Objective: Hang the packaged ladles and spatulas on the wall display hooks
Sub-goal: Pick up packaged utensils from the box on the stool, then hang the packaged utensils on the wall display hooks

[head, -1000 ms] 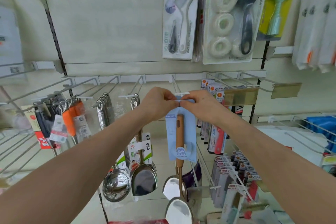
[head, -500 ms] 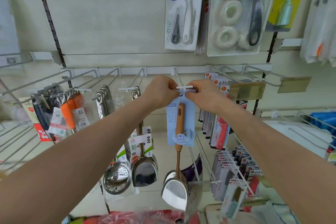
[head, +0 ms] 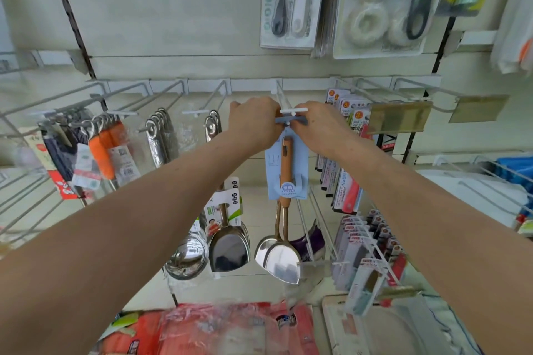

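**Spatula**: steel blade, orange-brown wooden handle, fixed to a pale blue card. Hangs upright, blade down, centre of the display. The card's top edge sits at the white T-shaped tip of the hook, pinched between the left hand and the right hand. A second steel head shows just behind the blade.

**Steel spatulas**: green-and-white cards, hanging blade down under the next hook to the left.

**Ladle**: polished round bowl, just left of these.
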Motion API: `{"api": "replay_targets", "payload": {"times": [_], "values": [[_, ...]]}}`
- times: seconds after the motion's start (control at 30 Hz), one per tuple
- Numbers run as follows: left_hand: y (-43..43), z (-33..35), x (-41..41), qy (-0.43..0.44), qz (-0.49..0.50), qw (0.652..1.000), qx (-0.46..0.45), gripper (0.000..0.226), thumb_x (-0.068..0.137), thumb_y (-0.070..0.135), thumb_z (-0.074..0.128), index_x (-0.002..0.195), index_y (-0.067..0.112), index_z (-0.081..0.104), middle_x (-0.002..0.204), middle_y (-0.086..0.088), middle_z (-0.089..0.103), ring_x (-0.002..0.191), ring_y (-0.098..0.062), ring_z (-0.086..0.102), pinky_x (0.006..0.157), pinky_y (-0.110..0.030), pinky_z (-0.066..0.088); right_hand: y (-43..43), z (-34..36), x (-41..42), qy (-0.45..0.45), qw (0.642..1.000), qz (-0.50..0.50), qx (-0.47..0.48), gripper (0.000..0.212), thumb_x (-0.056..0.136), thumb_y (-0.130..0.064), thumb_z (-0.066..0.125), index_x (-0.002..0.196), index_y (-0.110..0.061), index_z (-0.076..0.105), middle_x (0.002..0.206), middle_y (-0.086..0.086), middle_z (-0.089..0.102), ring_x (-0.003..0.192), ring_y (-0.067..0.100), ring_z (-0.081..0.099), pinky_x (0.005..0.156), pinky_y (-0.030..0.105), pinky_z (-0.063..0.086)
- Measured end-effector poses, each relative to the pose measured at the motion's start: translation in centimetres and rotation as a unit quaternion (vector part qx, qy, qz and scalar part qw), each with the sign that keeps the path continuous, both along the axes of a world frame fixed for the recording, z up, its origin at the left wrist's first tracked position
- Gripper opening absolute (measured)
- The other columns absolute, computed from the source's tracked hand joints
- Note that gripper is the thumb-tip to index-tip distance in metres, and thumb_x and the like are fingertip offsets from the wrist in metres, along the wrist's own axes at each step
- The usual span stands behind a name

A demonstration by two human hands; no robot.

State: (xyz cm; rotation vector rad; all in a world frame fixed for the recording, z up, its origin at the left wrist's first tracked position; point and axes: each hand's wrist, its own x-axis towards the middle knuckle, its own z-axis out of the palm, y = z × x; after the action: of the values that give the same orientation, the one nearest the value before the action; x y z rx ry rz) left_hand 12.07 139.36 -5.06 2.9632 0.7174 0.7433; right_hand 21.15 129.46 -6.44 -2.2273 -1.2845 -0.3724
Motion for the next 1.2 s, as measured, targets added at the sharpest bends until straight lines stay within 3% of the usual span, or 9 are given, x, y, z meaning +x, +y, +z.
{"api": "replay_targets", "payload": {"times": [0.13, 0.27, 0.37, 0.47, 0.57, 0.7, 0.8, 0.97, 1.2], "values": [[-0.1, -0.4, -0.2, -0.020, 0.009, 1.000, -0.004, 0.009, 0.091, 0.023, 0.053, 0.088, 0.017, 0.059, 0.097, -0.006, 0.063, 0.100, -0.028, 0.058, 0.092, -0.035, 0.033, 0.0, -0.1, -0.2, -0.013, 1.000, -0.001, 0.002, 0.013, 0.095, -0.018, 0.050, 0.083, -0.013, 0.052, 0.090, 0.012, 0.055, 0.088, 0.030, 0.055, 0.064, 0.028, 0.030], [-0.2, -1.7, -1.4, -0.082, 0.002, 0.996, 0.020, 0.024, 0.090, 0.022, 0.055, 0.109, 0.008, 0.058, 0.111, -0.011, 0.055, 0.104, -0.030, 0.053, 0.084, -0.037, 0.039, 0.1, -1.2, -1.0, -0.045, 0.999, -0.021, 0.020, 0.019, 0.095, -0.017, 0.051, 0.108, -0.005, 0.058, 0.108, 0.016, 0.056, 0.099, 0.033, 0.055, 0.069, 0.031, 0.035], [-0.3, -2.6, -2.7, -0.082, -0.007, 0.996, 0.020, 0.040, 0.090, 0.019, 0.057, 0.127, 0.006, 0.050, 0.121, -0.013, 0.049, 0.111, -0.030, 0.050, 0.085, -0.038, 0.044, 0.0, -1.8, -1.7, -0.050, 0.997, -0.047, 0.028, 0.030, 0.095, -0.015, 0.050, 0.123, -0.004, 0.052, 0.119, 0.018, 0.051, 0.107, 0.036, 0.052, 0.079, 0.035, 0.039], [-0.2, -3.0, -3.7, -0.070, 0.011, 0.997, 0.011, 0.041, 0.092, 0.019, 0.055, 0.130, 0.007, 0.047, 0.125, -0.012, 0.047, 0.114, -0.029, 0.048, 0.079, -0.035, 0.041, -0.2, -1.7, -2.5, -0.031, 0.996, -0.081, 0.023, 0.046, 0.094, -0.017, 0.053, 0.135, -0.001, 0.038, 0.124, 0.020, 0.049, 0.110, 0.038, 0.052, 0.081, 0.039, 0.042], [0.0, -3.5, -5.0, -0.046, 0.022, 0.999, 0.004, 0.040, 0.092, 0.019, 0.053, 0.130, 0.008, 0.047, 0.126, -0.011, 0.047, 0.114, -0.029, 0.049, 0.074, -0.033, 0.037, -0.9, -1.9, -3.5, -0.002, 0.993, -0.119, 0.010, 0.050, 0.095, -0.022, 0.053, 0.133, 0.002, 0.032, 0.122, 0.021, 0.051, 0.106, 0.038, 0.054, 0.069, 0.035, 0.036], [0.4, -5.3, -7.6, 0.001, 0.041, 0.999, -0.018, 0.038, 0.091, 0.019, 0.053, 0.128, 0.010, 0.049, 0.125, -0.011, 0.051, 0.109, -0.031, 0.055, 0.082, -0.038, 0.044, -1.4, -3.4, -5.5, 0.051, 0.982, -0.177, -0.041, 0.044, 0.098, -0.033, 0.047, 0.121, 0.004, 0.042, 0.119, 0.022, 0.054, 0.103, 0.036, 0.055, 0.070, 0.033, 0.034], [1.2, -7.0, -10.1, 0.016, 0.081, 0.996, -0.028, 0.035, 0.089, 0.020, 0.055, 0.123, 0.012, 0.052, 0.121, -0.011, 0.053, 0.110, -0.031, 0.054, 0.088, -0.039, 0.042, -0.7, -5.4, -7.7, 0.070, 0.973, -0.187, -0.112, 0.038, 0.096, -0.028, 0.048, 0.119, 0.003, 0.049, 0.115, 0.020, 0.058, 0.096, 0.033, 0.056, 0.069, 0.031, 0.036], [3.7, -10.7, -16.5, 0.060, 0.148, 0.986, -0.041, 0.043, 0.090, 0.018, 0.054, 0.131, 0.011, 0.047, 0.130, -0.013, 0.048, 0.121, -0.031, 0.044, 0.099, -0.043, 0.036, 2.4, -8.7, -14.9, 0.072, 0.977, -0.141, -0.143, 0.031, 0.095, -0.020, 0.046, 0.114, 0.001, 0.056, 0.122, 0.021, 0.056, 0.114, 0.036, 0.054, 0.086, 0.036, 0.045], [6.5, -16.7, -27.1, 0.054, 0.249, 0.958, -0.129, 0.054, 0.088, 0.015, 0.055, 0.138, 0.006, 0.036, 0.139, -0.016, 0.041, 0.128, -0.033, 0.039, 0.106, -0.038, 0.032, 8.0, -13.8, -27.2, -0.028, 0.988, -0.053, -0.141, 0.036, 0.098, -0.025, 0.040, 0.124, -0.003, 0.050, 0.125, 0.017, 0.054, 0.116, 0.033, 0.050, 0.098, 0.041, 0.035]]}}
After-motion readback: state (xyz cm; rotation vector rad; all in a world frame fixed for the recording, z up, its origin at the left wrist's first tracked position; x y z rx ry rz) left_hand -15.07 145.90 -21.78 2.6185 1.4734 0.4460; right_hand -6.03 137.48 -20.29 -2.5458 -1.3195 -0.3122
